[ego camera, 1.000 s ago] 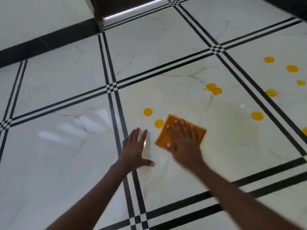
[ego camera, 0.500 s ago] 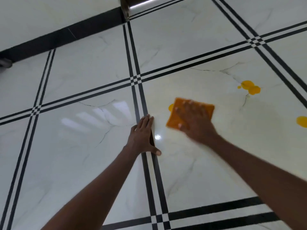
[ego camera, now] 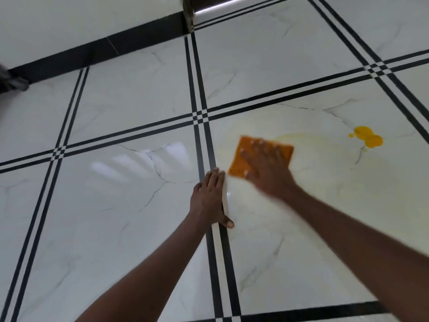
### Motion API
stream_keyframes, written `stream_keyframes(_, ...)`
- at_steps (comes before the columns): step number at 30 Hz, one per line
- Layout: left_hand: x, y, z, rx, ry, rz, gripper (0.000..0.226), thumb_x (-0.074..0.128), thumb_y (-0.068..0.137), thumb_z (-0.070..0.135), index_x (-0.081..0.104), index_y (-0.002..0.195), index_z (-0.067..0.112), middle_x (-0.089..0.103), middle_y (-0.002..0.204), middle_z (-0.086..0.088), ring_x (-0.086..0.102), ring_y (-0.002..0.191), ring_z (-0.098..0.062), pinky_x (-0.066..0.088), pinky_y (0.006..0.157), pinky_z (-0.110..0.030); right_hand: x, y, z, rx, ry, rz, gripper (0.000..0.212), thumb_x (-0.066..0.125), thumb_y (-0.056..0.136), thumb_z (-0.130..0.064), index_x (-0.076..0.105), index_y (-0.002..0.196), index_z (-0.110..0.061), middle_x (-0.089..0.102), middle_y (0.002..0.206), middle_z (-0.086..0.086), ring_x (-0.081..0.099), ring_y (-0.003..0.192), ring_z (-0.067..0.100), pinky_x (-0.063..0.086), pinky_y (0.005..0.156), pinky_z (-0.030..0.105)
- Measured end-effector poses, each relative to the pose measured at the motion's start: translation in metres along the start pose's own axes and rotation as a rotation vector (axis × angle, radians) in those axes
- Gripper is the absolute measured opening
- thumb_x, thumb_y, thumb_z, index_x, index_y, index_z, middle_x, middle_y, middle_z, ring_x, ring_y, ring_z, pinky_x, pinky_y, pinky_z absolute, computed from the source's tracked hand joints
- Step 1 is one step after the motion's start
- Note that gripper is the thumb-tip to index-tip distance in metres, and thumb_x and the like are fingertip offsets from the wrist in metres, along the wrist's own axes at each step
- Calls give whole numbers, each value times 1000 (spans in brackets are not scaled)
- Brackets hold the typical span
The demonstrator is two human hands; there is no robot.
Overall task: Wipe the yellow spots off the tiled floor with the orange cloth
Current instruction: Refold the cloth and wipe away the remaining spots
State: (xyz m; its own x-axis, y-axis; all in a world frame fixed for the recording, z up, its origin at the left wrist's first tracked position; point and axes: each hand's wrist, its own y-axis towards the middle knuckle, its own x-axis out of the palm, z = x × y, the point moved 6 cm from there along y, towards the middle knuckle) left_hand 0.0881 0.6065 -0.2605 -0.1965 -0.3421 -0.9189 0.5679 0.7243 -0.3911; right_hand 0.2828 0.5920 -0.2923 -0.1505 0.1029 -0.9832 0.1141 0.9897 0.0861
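The orange cloth (ego camera: pixel 243 149) lies flat on the white marble-look tiled floor (ego camera: pixel 290 228), just right of a black double grout line. My right hand (ego camera: pixel 264 168) presses on it with straight, spread fingers and is motion-blurred. My left hand (ego camera: pixel 210 198) rests flat on the floor beside the grout line, fingers straight, just left of the cloth. A merged pair of yellow spots (ego camera: pixel 368 137) with a small droplet sits to the right of the cloth. A pale yellowish smear (ego camera: pixel 308 140) spreads across the tile between cloth and spots.
Black skirting (ego camera: pixel 97 54) runs along the wall at the back left. A dark door frame or threshold (ego camera: pixel 220 5) stands at the top centre. A dark object (ego camera: pixel 11 80) shows at the left edge. Glare streaks (ego camera: pixel 139 161) lie on the left tile.
The cloth under my right hand has swept up and left over the two yellow spots that lay near it; they no longer show. The view shifted left, and my left hand stays planted.
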Motion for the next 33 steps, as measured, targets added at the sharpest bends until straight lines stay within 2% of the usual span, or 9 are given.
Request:
stream_keyframes(4, 2, -4, 1, -19, -6, -19, 155, 89, 49, 62, -11, 158, 16, -14, 167, -3, -9, 154, -25, 12, 125, -45, -16, -9, 122, 410, 13, 32, 71, 31, 95, -54, 36, 158, -21, 33, 163, 21, 29, 150, 45, 22, 118, 66)
stream_keyframes(7, -3, -1, 1, -25, 9, -26, 156, 89, 49, 62, -13, 158, 15, -15, 166, -5, -10, 154, -27, 13, 124, -46, -36, -91, 108, 612, 63, 61, 74, 29, 95, -51, 28, 161, -19, 24, 166, 24, 22, 152, 46, 16, 120, 67)
stream_keyframes(11, -5, -1, 7, -31, 55, -58, 156, 89, 52, 61, -15, 157, 12, -16, 166, -9, -11, 153, -30, 14, 124, -48, -18, -103, 0, 217, 7, -16, 75, 35, 94, -50, 23, 163, -22, 20, 169, 20, 20, 154, 44, 10, 122, 62)
stream_keyframes(14, -5, -1, 6, -27, 56, -54, 154, 88, 54, 61, -15, 157, 12, -17, 166, -9, -12, 153, -30, 12, 124, -48, -10, -7, 8, -29, 3, -69, 72, 33, 95, -55, 26, 161, -29, 28, 166, 18, 28, 152, 42, 19, 120, 64)
stream_keyframes(20, -2, 3, 6, -28, 54, -46, 156, 89, 50, 62, -15, 156, 14, -17, 165, -8, -10, 153, -30, 15, 123, -48, -25, -11, 79, 555, 55, 104, 72, 31, 97, -52, 27, 161, -19, 24, 165, 24, 21, 153, 45, 13, 123, 63)
stream_keyframes(23, -3, 3, 10, -29, 62, -66, 155, 90, 52, 59, -14, 157, 12, -16, 165, -10, -10, 153, -32, 14, 123, -49, -15, -57, 6, 378, 36, 18, 75, 33, 97, -51, 19, 163, -20, 18, 168, 23, 16, 155, 45, 6, 123, 63)
stream_keyframes(27, 0, 4, 5, -38, 43, -71, 154, 90, 53, 59, -15, 157, 14, -17, 166, -8, -12, 153, -31, 10, 123, -49, -4, 37, -15, 0, 34, -98, 75, 23, 93, -58, 26, 161, -27, 26, 167, 18, 22, 155, 42, 13, 123, 62)
stream_keyframes(30, 2, 3, 2, -37, 42, -72, 155, 89, 54, 61, -17, 157, 15, -19, 165, -7, -15, 153, -30, 10, 124, -49, -3, 85, 49, 198, 58, -103, 78, 23, 90, -59, 36, 158, -23, 32, 164, 21, 27, 152, 44, 18, 120, 65)
stream_keyframes(33, 1, 0, 4, -32, 38, -94, 155, 88, 53, 61, -17, 157, 14, -20, 165, -7, -15, 153, -29, 9, 124, -48, -17, 28, 73, 426, 56, 47, 72, 31, 95, -52, 33, 159, -20, 28, 165, 23, 24, 152, 43, 18, 121, 64)
